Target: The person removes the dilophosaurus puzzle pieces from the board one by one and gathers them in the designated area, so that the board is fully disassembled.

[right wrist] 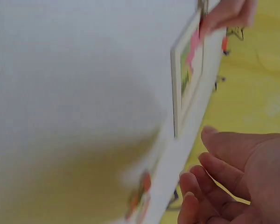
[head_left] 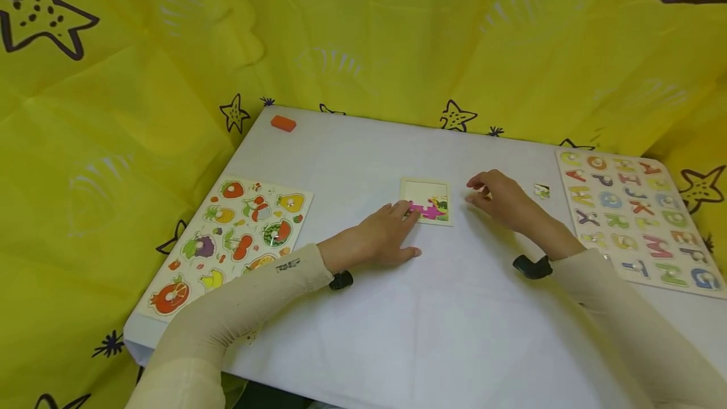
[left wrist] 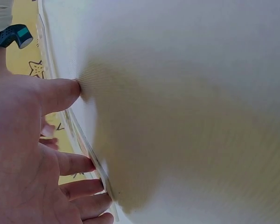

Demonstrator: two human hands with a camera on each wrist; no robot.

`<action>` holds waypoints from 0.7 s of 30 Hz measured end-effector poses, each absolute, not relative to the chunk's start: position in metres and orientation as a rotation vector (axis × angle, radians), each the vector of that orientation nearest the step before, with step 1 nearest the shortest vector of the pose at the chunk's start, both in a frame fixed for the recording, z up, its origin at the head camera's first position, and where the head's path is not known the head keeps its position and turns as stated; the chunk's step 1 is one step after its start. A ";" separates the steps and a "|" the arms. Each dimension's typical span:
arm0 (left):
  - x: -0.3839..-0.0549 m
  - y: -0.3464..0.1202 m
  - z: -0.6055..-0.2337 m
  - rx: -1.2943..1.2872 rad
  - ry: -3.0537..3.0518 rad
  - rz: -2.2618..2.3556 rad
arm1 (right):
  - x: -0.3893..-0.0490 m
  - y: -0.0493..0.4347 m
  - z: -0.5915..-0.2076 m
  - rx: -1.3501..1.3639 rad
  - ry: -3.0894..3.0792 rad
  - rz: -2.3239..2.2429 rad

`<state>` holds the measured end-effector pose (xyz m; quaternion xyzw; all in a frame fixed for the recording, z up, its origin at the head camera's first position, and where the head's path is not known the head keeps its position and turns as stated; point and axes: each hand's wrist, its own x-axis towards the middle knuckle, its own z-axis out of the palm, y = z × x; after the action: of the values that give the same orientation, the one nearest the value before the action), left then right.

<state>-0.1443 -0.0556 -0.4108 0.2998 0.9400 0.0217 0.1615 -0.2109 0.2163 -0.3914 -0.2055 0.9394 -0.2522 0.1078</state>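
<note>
left hand [head_left: 382, 237]: flat, fingers straight on puzzle tray [head_left: 427, 201] edge | right hand [head_left: 502, 197]: loosely curled, holds nothing | tray judged light, stiff, thin; lift by rim

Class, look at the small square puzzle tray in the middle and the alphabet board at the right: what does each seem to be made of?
Small puzzle tray: probably thin wood or stiff card, pale matt face with a raised rim; the left hand touches its edge.
Alphabet board: likely painted wood, a pale flat panel with coloured letter pieces and small pegs.
</note>
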 end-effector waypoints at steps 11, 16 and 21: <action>-0.144 -0.056 -0.411 0.874 2.695 0.061 | -0.207 0.183 -0.415 -0.717 2.704 -0.748; -0.145 -0.056 -0.411 0.877 2.692 0.048 | -0.208 0.180 -0.414 -0.760 2.695 -0.748; -0.147 -0.055 -0.412 0.883 2.690 0.035 | -0.209 0.178 -0.412 -0.760 2.682 -0.716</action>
<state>-0.1465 -0.0549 -0.4118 0.3081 0.9387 0.0122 0.1544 -0.2086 0.1778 -0.4123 -0.2617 0.9238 -0.2465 0.1314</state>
